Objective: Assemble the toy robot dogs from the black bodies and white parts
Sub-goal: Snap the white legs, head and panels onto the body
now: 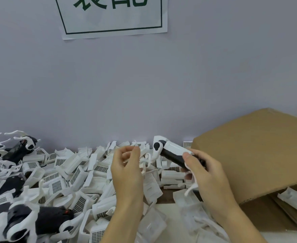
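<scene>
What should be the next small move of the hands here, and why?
Probably bring the left hand across to the toy dog body that the right hand grips. The left hand pinches a small white part, blurred, and a clear gap separates it from the body. The body already carries a white leg at its far end, so this piece likely goes on next.

The black body [174,157] is showing smooth, semi-gloss plastic. The white parts [84,174] piled on the counter are appearing as smooth, matt-to-satin plastic, some bearing fine grid-textured panels. The cardboard box [256,151] is presenting matt brown corrugated board. The wall sign [112,16] is looking like matt white paper.
</scene>
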`<control>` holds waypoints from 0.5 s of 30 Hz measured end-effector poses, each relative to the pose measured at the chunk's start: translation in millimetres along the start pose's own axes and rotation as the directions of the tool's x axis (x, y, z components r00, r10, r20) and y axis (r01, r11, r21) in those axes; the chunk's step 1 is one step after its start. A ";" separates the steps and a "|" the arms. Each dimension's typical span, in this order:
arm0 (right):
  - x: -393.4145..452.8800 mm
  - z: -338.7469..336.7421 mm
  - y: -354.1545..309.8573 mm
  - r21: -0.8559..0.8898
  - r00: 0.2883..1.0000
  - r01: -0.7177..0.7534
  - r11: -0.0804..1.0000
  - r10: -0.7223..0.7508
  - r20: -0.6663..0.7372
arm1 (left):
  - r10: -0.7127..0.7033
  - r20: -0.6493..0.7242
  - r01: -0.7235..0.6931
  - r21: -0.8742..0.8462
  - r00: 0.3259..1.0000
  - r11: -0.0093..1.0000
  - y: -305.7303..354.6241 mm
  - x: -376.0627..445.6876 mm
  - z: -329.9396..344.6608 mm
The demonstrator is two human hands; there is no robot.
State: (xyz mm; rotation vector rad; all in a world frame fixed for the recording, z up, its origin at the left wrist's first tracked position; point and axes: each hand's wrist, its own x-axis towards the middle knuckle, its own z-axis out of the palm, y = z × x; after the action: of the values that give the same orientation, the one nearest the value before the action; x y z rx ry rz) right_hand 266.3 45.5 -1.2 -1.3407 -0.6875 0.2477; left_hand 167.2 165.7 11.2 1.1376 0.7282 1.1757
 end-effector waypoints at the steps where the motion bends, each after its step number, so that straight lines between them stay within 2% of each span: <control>1: 0.6 -2.7 -0.6 0.025 1.000 -0.017 1.000 0.017 0.010 | 0.018 0.034 -0.017 -0.012 0.999 1.000 0.8 0.5 -1.2; 5: 2.2 -9.7 -0.4 0.148 0.987 -0.080 0.986 0.058 0.147 | -0.043 0.263 0.055 -0.040 0.964 0.998 2.1 -2.2 -1.3; 7: 3.1 -11.2 1.0 0.151 0.980 -0.085 0.985 0.056 0.191 | -0.067 0.319 0.083 -0.039 0.945 0.996 2.0 -3.9 -0.5; 11: 4.2 -12.7 1.4 0.147 0.977 -0.110 0.983 0.080 0.198 | -0.073 0.326 0.093 -0.044 0.942 0.995 0.8 -1.4 -1.3; 15: 2.7 -11.1 -0.5 0.125 0.960 -0.183 0.975 0.150 0.237 | -0.057 0.270 0.069 -0.033 0.961 0.997 -1.0 1.3 -1.5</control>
State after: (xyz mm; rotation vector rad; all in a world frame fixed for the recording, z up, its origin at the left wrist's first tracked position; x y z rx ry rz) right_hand 274.8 37.8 -0.6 -1.2417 -0.7323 0.5844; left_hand 166.5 167.4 9.9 1.2019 0.5240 0.9546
